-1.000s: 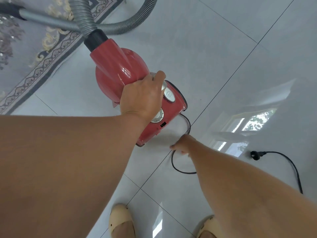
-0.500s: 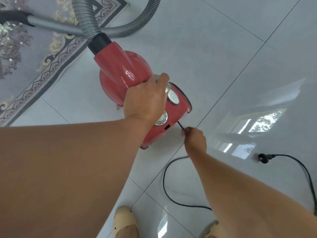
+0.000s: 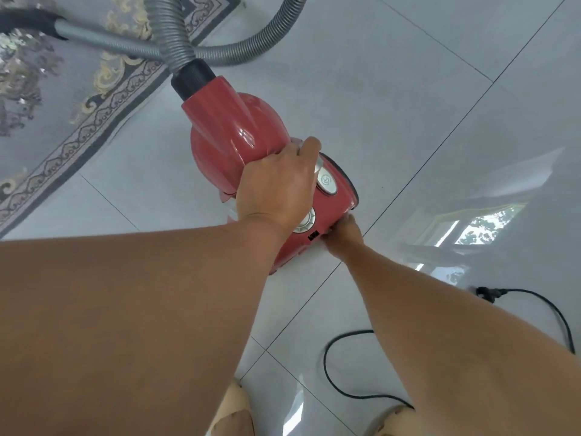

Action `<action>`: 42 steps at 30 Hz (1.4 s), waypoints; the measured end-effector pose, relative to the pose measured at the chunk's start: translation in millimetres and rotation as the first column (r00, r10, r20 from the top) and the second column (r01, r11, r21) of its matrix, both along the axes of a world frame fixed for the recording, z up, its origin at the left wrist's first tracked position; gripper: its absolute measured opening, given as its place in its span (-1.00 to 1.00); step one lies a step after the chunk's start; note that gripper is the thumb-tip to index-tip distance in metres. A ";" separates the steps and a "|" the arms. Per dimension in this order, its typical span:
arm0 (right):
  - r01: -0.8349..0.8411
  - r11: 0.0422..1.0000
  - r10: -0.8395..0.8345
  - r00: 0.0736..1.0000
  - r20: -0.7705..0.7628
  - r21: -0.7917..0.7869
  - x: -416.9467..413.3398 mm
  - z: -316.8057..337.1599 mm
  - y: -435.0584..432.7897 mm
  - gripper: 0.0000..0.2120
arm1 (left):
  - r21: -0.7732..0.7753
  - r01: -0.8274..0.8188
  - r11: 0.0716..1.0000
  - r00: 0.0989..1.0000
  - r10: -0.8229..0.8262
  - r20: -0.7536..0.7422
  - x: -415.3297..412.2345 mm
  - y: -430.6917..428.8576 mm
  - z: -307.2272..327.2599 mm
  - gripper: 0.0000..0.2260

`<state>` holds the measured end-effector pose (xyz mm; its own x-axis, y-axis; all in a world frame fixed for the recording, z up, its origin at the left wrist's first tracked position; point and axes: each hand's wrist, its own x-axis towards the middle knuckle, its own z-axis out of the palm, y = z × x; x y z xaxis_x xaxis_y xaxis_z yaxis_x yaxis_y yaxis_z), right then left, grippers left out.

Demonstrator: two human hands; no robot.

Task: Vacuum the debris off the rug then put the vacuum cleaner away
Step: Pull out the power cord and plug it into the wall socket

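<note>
A red canister vacuum cleaner (image 3: 232,133) stands on the glossy tiled floor (image 3: 408,99). My left hand (image 3: 276,187) grips its top handle, thumb near a silver button. My right hand (image 3: 344,232) is pressed against the vacuum's rear end, pinching the black power cord (image 3: 327,366) where it enters the body. Slack cord loops on the floor below my right arm, and its plug (image 3: 484,292) lies at the right. A grey ribbed hose (image 3: 176,36) rises from the vacuum's front and curls over the patterned grey rug (image 3: 56,99).
A grey wand tube with a black grip (image 3: 28,22) lies across the rug at top left. My two feet in beige slippers (image 3: 232,413) stand at the bottom edge. A window reflects in the tiles at right.
My right hand moved up along the cord from the floor to the vacuum's rear. The loop of slack cord now lies lower, nearer my feet. My left hand kept its grip.
</note>
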<state>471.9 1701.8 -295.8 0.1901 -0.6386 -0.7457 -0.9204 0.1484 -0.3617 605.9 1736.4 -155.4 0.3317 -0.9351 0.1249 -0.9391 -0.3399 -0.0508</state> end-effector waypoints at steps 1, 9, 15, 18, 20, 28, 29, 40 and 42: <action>0.062 0.997 -0.064 0.996 0.056 0.043 9.6 -1.9 4.4 -0.70 | -0.004 -0.001 1.000 1.000 0.001 0.001 0.6 0.8 -0.7 -0.78; -0.393 0.898 0.429 0.694 -0.578 0.196 -110.1 39.5 17.8 -0.64 | 0.047 0.006 0.999 1.000 -0.007 0.010 -2.3 3.0 2.4 -0.73; -0.272 0.957 0.289 0.891 -0.349 0.100 -55.3 26.6 -4.2 -0.67 | 0.031 -0.018 0.999 1.000 0.017 0.021 0.0 -0.1 1.9 -0.72; 0.094 0.986 -0.095 0.995 0.007 0.141 -1.0 12.3 -2.7 -0.73 | 0.014 0.001 1.000 1.000 -0.001 0.016 0.0 0.5 -0.3 -0.71; 0.204 0.967 -0.211 0.977 0.031 0.151 -1.0 9.5 10.1 -0.82 | -0.005 0.013 1.000 1.000 -0.013 0.014 0.6 1.8 -3.1 -0.71; -0.466 0.770 0.629 0.442 -0.640 0.435 -113.2 56.7 0.3 -0.61 | 0.029 0.001 1.000 1.000 0.000 -0.017 0.0 1.6 0.5 -0.70; -0.459 0.771 0.631 0.460 -0.625 0.441 -108.0 54.2 -6.8 -0.63 | 0.020 0.001 1.000 1.000 -0.001 -0.010 0.5 0.6 -0.4 -0.70; -0.072 0.995 0.080 0.987 -0.137 0.063 -16.1 22.1 17.2 -0.78 | 0.015 0.008 1.000 1.000 -0.008 -0.001 0.2 1.9 -0.6 -0.73; -0.321 0.942 0.333 0.873 -0.358 0.093 -54.8 32.4 19.8 -0.70 | 0.031 0.023 0.999 1.000 -0.022 -0.014 -0.1 1.0 0.6 -0.73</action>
<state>417.0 1721.5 -263.4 0.0968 -0.5636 -0.8203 -0.9839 -0.1788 0.0068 605.7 1737.4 -154.7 0.3119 -0.9457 0.0916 -0.9472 -0.3170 -0.0483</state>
